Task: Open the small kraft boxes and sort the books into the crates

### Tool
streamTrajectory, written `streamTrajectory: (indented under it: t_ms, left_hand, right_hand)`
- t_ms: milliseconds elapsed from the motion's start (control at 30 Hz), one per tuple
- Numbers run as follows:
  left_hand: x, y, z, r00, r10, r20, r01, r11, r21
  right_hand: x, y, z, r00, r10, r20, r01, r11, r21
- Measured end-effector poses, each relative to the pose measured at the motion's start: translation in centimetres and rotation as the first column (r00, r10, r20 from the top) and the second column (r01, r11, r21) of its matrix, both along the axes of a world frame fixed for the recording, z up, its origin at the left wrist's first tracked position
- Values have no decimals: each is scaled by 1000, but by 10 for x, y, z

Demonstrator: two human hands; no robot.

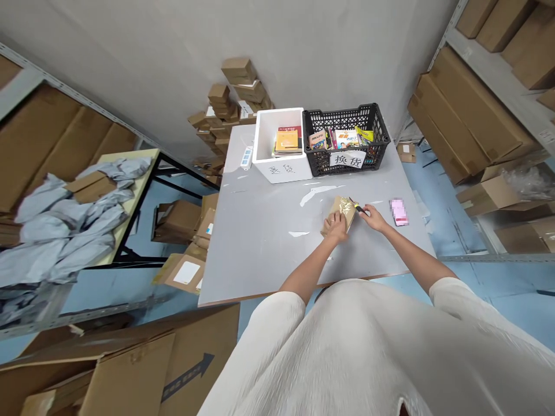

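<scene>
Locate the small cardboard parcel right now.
In the head view the cardboard parcel lies on the grey table, right of centre, under the left hand; the right hand holds a yellow cutter against its right edge.

Under the left hand [336, 225] lies a brown cardboard parcel [339, 212], matt, with glossy clear tape across the end nearest the right hand's [373, 217] fingertips. Pinched in those fingers is a small cutter [356, 206] of yellow and black plastic. The table [269, 237] beneath both hands is smooth, pale grey laminate, scuffed with white marks. Beyond the fingers stand a white foam box [281, 169] and a black plastic mesh crate [347, 118].
</scene>
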State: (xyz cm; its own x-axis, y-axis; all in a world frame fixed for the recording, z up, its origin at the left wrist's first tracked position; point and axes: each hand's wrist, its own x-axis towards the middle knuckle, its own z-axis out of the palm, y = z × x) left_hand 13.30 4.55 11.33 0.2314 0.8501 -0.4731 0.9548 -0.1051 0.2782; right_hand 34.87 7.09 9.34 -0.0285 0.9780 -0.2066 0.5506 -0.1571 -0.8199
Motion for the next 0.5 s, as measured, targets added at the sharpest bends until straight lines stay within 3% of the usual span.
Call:
streamTrajectory:
  t_ms: [133,233,367,500]
  left_hand:
    - [-33,8,2,985,-171,5,170,985,24]
    - [-45,9,6,981,-192,24,190,979,71]
    - [-42,5,10,991,-126,52,116,979,165]
    - [-36,3,11,985,-168,48,157,971,181]
  right_hand:
    - [-6,-4,1,995,-21,-94,14,997,-77]
    - [-12,-7,3,980,-21,-197,-12,986,-164]
    - [-20,-12,5,945,-61,-321,-33,960,-279]
    - [-22,-20,8,914,-64,-400,-108,913,-393]
